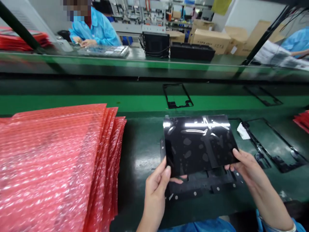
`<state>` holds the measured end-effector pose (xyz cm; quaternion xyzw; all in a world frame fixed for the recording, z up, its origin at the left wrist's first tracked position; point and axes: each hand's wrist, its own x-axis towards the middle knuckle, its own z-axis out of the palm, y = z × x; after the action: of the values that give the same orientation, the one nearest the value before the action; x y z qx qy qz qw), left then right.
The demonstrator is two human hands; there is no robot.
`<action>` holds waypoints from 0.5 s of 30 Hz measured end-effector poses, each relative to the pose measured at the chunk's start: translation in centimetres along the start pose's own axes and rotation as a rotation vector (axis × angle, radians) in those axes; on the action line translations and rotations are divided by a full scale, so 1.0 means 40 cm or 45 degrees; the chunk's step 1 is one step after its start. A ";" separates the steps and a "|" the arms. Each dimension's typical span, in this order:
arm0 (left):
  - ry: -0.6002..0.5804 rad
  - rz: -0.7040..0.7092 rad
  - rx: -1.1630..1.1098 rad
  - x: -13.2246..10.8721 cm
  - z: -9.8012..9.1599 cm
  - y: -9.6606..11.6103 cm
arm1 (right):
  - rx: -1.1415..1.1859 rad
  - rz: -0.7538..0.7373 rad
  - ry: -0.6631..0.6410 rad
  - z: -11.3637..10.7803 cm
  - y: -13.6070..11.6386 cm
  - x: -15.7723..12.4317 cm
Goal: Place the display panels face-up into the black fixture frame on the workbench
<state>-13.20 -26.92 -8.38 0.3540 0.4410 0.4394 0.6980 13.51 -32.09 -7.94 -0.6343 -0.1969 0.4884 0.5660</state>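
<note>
A glossy black panel (198, 145), smudged and reflecting the ceiling lights, is held between both hands just above a black fixture plate (205, 186) on the dark green bench. My left hand (156, 185) pinches the panel's near left corner. My right hand (246, 166) grips its near right corner, thumb on top.
A tall stack of red bubble-wrap bags (55, 167) fills the left. Thin black frames lie on the green conveyor (177, 95), (264, 95) and on the bench at right (272, 145), beside a white scrap (242, 131). A person in a blue coat (96, 29) works across the line; cartons (210, 38) stand behind.
</note>
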 end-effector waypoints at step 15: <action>0.320 0.462 0.392 0.078 -0.123 0.002 | 0.366 0.059 -0.554 0.724 -0.283 0.272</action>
<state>-17.08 -23.49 -11.02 0.4719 0.5151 0.5255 0.4856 -2.63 -4.96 1.46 -0.4317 -0.2278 0.6492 0.5833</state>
